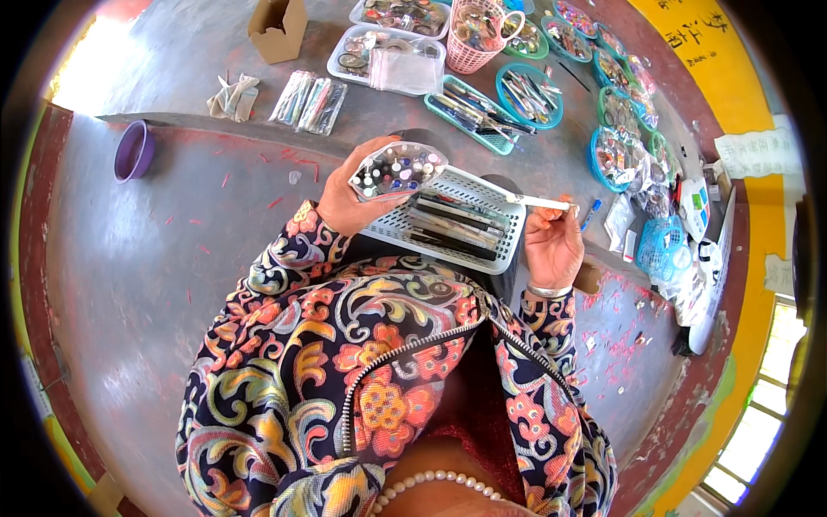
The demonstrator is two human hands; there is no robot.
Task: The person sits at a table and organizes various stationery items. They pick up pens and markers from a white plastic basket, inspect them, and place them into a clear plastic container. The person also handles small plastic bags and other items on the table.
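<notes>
My left hand is closed around a clear bag full of pens, their round ends facing up in white, dark, blue and purple. Between the fingers of my right hand is a slim white pen, held nearly level. A pale blue-grey plastic basket with slotted walls rests on my lap between both hands. Several black, grey and clear pens lie side by side in it. The bag overlaps the basket's upper left corner, and the white pen's tip reaches over its right rim.
Ahead on the grey surface lie bagged pens, a crumpled cloth, a teal tray of pens and a round blue basket. A purple bowl sits left; a blue pen and several filled baskets are right.
</notes>
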